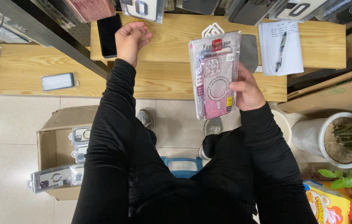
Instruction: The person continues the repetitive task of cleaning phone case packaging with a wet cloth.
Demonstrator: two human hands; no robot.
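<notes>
We see the right hand [247, 89] gripping a packaged pink glitter phone case [216, 74] by its right edge, thumb on the front; the pack stands upright above the wooden bench [172, 37], long axis running away from us, its hang tab pointing toward the far shelf. The left hand [131, 40] is raised over the bench, fingers curled loosely and holding nothing, just beside a black phone [108, 35]. A cardboard box [53, 141] of packaged cases sits on the floor below
</notes>
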